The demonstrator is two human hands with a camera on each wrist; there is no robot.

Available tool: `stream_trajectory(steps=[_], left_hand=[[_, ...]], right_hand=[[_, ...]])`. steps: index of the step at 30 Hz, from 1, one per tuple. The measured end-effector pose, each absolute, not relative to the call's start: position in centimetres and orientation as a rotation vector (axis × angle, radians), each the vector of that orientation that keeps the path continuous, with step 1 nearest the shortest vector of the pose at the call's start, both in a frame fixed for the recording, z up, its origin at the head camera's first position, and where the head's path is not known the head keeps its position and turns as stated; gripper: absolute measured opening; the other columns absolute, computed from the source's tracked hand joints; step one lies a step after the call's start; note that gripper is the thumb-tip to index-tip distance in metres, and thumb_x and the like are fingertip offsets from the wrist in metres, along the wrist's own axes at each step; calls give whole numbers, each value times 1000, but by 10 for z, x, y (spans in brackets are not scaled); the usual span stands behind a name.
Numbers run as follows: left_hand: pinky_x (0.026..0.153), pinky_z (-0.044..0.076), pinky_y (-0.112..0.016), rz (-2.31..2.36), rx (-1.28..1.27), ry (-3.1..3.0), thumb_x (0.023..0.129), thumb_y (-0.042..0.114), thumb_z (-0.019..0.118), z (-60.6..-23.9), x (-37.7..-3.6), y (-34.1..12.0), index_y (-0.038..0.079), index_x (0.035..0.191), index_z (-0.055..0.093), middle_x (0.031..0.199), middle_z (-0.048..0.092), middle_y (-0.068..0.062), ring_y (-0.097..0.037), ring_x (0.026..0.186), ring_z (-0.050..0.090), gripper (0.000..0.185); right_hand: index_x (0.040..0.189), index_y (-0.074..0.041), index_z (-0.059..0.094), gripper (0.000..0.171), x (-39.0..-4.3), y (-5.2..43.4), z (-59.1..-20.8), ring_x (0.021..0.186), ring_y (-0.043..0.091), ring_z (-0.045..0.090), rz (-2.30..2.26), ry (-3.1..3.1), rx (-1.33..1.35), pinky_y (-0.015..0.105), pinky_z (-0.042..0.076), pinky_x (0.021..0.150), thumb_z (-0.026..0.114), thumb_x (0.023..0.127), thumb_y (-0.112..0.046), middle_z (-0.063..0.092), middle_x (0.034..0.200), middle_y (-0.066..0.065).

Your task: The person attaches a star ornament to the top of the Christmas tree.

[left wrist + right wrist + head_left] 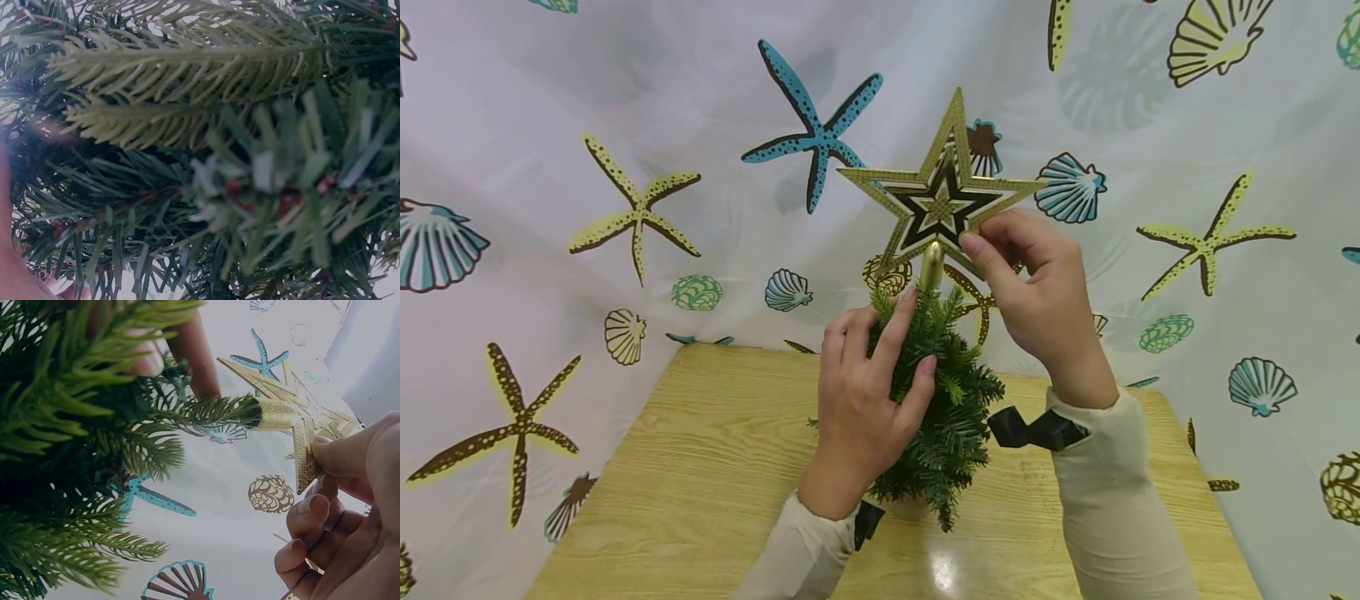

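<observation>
A gold star tree topper (953, 179) with nested star outlines stands upright at the tip of a small artificial Christmas tree (951, 433). My right hand (1037, 287) pinches the star's lower right point between thumb and fingers, as the right wrist view also shows. The star's gold tubular base (275, 414) meets the top sprig, which reaches into its opening. Around the upper branches, my left hand (868, 392) holds the tree, with index finger near the base and thumb lower on the front. Green needles (187, 69) fill the left wrist view and hide most of that hand.
The tree stands on a light wood table (715, 433). Behind and beside the table hangs a white curtain (700, 75) printed with starfish and shells. Black wrist bands (1037, 429) sit over my pale sleeves (1112, 500).
</observation>
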State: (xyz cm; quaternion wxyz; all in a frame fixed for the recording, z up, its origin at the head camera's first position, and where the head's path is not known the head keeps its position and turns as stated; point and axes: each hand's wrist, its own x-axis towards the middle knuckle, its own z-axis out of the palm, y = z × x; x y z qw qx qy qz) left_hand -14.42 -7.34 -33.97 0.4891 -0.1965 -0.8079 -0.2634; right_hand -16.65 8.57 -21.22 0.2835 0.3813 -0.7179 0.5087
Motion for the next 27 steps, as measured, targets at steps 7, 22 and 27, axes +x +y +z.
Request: stream_trajectory(steps=[7,22,27], left_hand=[[93,34,-47,-643,-480,-1963,92,37,53,-339,-144,-73,17,146,42,111,52,-19,-37,102,44,59],[94,33,-47,-661,-479,-1959,93,37,53,-341,-145,-73,17,146,43,113,52,-18,-37,104,44,58],[94,34,-47,-657,-479,-1958,93,38,53,-342,-145,-73,17,146,43,114,52,-18,-37,104,44,57]], right_hand=[[81,7,63,9,-163,85,-213,60,18,43,1296,-1949,1005,28,36,59,60,89,6,52,69,12],[80,4,64,10,-165,87,-216,58,16,41,1248,-1973,1002,29,35,58,62,90,3,48,67,7],[82,4,64,9,-165,87,-216,58,16,41,1238,-1991,999,29,34,58,61,90,1,48,68,7]])
